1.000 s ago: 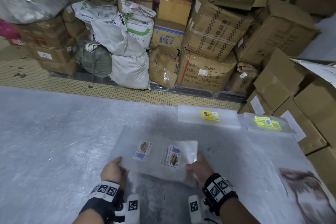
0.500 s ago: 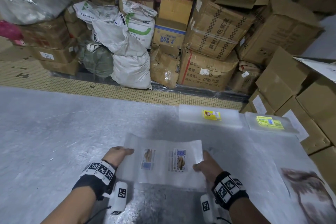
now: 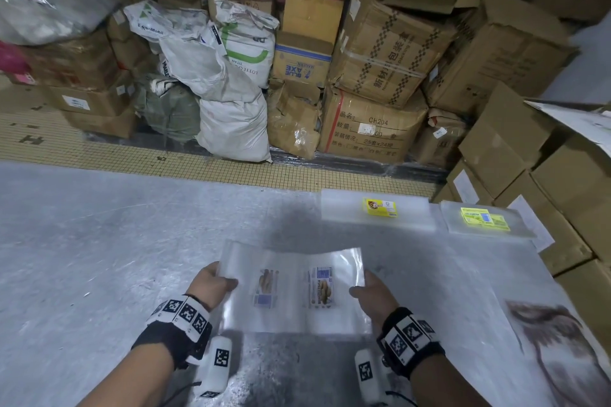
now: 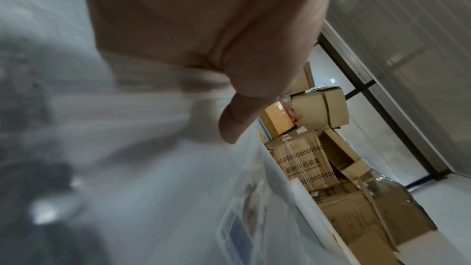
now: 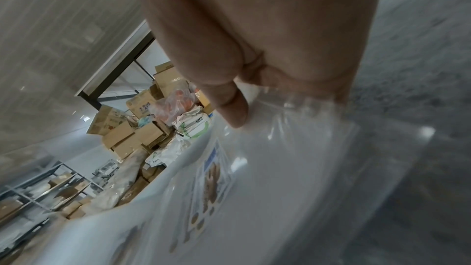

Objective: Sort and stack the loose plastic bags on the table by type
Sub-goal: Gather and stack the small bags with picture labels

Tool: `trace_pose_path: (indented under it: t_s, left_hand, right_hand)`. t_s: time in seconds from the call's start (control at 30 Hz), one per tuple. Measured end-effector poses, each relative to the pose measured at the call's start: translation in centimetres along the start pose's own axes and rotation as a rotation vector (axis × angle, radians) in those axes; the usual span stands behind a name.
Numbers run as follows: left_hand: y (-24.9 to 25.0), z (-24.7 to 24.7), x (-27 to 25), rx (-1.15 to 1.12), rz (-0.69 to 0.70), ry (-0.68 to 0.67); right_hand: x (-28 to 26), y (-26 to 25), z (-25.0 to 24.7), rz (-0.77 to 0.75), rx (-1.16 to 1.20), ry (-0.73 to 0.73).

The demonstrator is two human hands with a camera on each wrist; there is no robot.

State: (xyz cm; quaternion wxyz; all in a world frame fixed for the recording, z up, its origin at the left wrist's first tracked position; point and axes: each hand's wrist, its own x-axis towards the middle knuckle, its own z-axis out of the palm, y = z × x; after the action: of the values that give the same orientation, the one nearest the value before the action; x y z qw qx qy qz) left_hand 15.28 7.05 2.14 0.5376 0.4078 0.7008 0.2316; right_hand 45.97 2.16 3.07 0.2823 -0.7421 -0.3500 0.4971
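Clear bags [image 3: 291,294] pinched at side edges by left hand [image 3: 211,282] and right hand [image 3: 372,291], bare grey table [image 3: 99,241] leftward, two stacks [image 3: 377,211] far right.

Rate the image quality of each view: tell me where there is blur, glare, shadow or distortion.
Head view: mostly sharp, wide-angle bending at the edges; a soft shadow falls on the table beyond the held bags, whose labels are slightly smeared. Left wrist view: left hand looms close and soft, plastic streaked by motion blur. Right wrist view: right hand soft, glare spots on the plastic, background boxes tilted.
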Motion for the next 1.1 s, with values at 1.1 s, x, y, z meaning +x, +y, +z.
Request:
trace_pose_path:
  t_s: [1.1]
  left_hand:
    - [3.8,-0.6,1.7,-0.286,0.377,0.228]
  right_hand:
    - [3.6,-3.7,1.4,-0.361,0.058,0.215]
